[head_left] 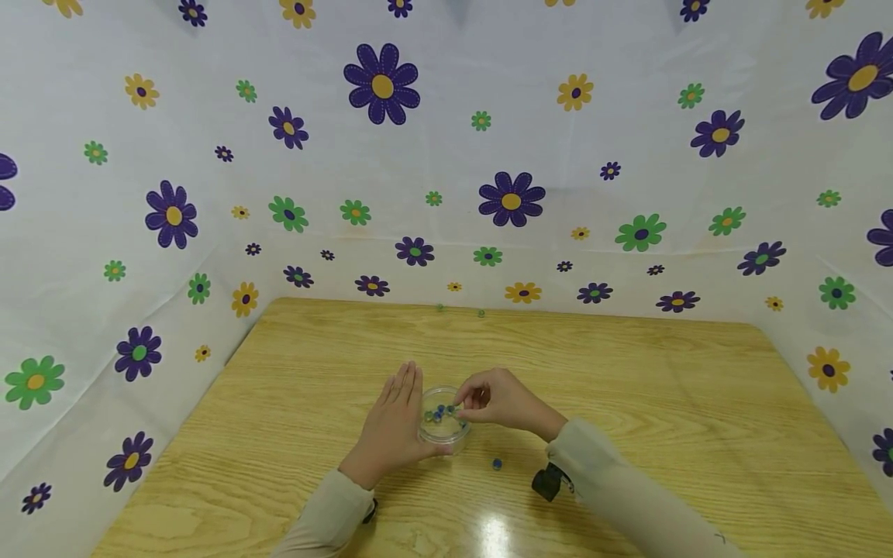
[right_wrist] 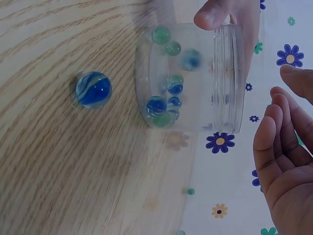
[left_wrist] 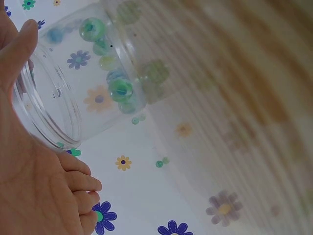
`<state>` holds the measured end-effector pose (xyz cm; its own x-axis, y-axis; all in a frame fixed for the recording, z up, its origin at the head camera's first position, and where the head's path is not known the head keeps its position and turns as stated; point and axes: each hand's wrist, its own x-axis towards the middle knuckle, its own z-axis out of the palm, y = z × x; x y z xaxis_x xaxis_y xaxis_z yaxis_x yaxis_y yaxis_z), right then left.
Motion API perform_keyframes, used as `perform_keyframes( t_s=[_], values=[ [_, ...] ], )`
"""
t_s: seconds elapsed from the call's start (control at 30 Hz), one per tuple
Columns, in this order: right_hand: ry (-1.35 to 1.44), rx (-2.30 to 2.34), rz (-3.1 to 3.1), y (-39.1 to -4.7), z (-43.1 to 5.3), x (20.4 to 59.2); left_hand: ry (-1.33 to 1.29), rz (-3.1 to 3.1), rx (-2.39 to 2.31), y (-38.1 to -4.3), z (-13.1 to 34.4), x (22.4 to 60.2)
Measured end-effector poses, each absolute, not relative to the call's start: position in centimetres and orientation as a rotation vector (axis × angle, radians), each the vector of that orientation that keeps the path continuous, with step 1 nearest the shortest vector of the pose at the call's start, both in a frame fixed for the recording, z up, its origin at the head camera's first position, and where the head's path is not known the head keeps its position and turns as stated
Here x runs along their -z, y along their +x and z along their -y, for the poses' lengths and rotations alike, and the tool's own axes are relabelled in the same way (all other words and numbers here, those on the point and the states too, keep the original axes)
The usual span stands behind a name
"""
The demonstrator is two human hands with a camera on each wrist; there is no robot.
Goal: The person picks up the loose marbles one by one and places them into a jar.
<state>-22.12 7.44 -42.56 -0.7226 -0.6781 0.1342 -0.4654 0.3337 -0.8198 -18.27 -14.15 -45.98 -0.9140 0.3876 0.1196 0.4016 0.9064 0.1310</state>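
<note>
A clear round jar (head_left: 446, 438) stands on the table with several green and blue glass marbles (left_wrist: 121, 90) in its bottom. My left hand (head_left: 392, 425) rests against the jar's left side, its fingers straight and its thumb along the near side. Over the open top is my right hand (head_left: 498, 403), thumb and bent fingers apart, with nothing visible between them. A blurred blue marble (right_wrist: 190, 59) shows inside the jar, above the others. Outside, on the near right, lies a blue swirled marble (right_wrist: 93, 90).
Two green marbles, a left one (head_left: 440, 308) and a right one (head_left: 480, 313), lie near the far edge of the wooden table (head_left: 314, 349). A white cloth (head_left: 446, 155) with printed flowers hangs behind and at both sides.
</note>
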Motion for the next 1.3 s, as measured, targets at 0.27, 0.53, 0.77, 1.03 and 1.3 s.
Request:
perform_keyframes(
  t_s=[0.27,0.53,0.77,1.03,1.3],
  values=[
    [-1.004,1.36,-2.367,-22.1,-7.7,42.7,-0.611,2.985,0.236,-18.2,14.1,46.0],
    [-0.978,1.363,-2.378,-22.1,-8.0,43.0,-0.602,3.003,0.212,-18.2,14.1,46.0],
    [-0.966,1.356,-2.386,-22.0,-8.3,42.9,-0.596,3.008,0.223,-18.2,14.1,46.0],
    [-0.949,1.368,-2.388,-21.7,-9.0,42.7,-0.593,3.01,0.225,-18.2,14.0,45.9],
    [-0.953,1.373,-2.363,-21.3,-10.2,43.1,-0.587,3.006,0.229,-18.2,14.0,45.9]
  ],
)
